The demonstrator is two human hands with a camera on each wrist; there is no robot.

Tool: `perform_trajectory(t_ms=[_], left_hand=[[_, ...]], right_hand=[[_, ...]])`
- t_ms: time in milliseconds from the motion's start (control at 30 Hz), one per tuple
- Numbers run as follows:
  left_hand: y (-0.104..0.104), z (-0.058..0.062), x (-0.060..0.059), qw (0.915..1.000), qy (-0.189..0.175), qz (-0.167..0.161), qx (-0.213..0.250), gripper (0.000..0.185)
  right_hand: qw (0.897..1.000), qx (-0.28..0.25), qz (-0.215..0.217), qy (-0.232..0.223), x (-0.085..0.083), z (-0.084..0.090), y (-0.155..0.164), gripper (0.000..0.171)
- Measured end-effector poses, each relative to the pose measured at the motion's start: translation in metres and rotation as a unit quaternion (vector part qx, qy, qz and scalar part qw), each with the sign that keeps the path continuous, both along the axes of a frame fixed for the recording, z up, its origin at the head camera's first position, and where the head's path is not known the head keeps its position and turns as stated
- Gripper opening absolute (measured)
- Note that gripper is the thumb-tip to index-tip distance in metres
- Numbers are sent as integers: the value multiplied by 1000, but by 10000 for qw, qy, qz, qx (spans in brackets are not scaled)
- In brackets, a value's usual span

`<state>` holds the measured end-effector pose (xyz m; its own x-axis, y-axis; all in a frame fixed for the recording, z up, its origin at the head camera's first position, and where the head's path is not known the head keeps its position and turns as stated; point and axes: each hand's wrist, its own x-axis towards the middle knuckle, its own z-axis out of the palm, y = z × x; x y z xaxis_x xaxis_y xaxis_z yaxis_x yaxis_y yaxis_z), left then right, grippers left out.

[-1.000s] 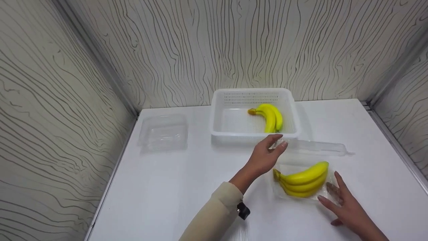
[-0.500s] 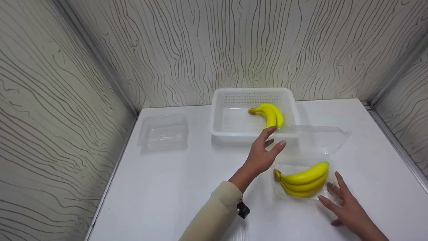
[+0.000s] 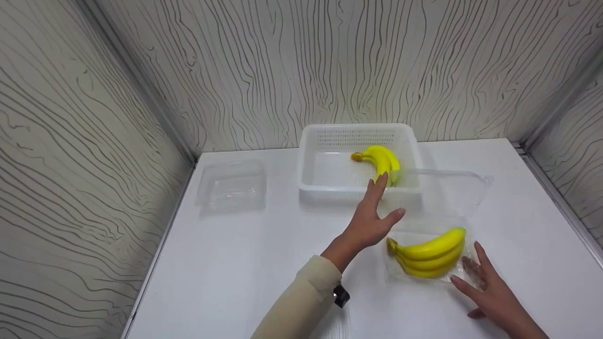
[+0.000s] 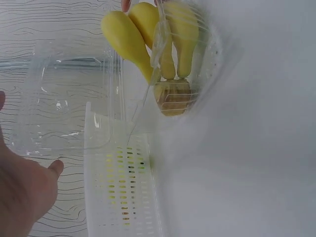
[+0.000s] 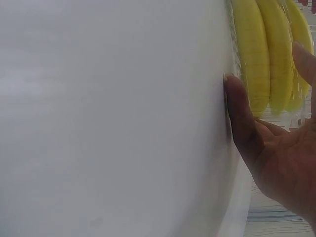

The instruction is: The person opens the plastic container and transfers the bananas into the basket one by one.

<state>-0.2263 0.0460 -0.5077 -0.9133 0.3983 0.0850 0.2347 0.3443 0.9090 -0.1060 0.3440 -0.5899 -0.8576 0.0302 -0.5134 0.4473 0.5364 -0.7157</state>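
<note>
A bunch of yellow bananas (image 3: 428, 254) lies in the base of a clear plastic hinged box on the white table. The box's transparent lid (image 3: 452, 190) stands raised on the far side, its upper edge overlapping the basket in the head view. My left hand (image 3: 370, 221) is spread beside the lid's left end, fingers extended; in the left wrist view, that hand (image 4: 24, 192) appears apart from the lid (image 4: 74, 106). At the box's right end rests my right hand (image 3: 494, 294), thumb and fingers spread around the corner. Some right fingers are seen only through the plastic.
Behind the box stands a white slotted basket (image 3: 308, 162) holding another banana bunch (image 3: 384, 160). A second clear plastic container (image 3: 232, 186) sits at the table's far left. Patterned walls (image 3: 282, 70) enclose the back and sides.
The lid has swung upward and back from its lower position. My left hand has moved slightly away from the lid and its fingers have straightened. My right hand stays put.
</note>
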Motion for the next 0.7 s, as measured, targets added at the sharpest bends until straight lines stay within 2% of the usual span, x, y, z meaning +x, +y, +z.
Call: perform_trajectory(t_ms=[133, 267, 500, 600, 700], left_hand=[[0, -2, 1, 9997, 145, -82, -151, 86], [1, -4, 1, 9995, 90, -29, -291, 86], [3, -6, 3, 9972, 179, 350, -641, 78], [3, -8, 4, 9933, 413, 596, -901, 70], [3, -13, 6, 9866, 873, 773, -1142, 59]], right_hand=[[10000, 45, -13, -41, -1, 0, 0, 124], [9999, 66, -22, -91, -2, 0, 0, 124], [9999, 71, -5, -83, -2, 0, 0, 124], [9999, 74, 17, -81, -3, -1, 1, 124], [10000, 50, 25, -72, -3, -1, 1, 124]])
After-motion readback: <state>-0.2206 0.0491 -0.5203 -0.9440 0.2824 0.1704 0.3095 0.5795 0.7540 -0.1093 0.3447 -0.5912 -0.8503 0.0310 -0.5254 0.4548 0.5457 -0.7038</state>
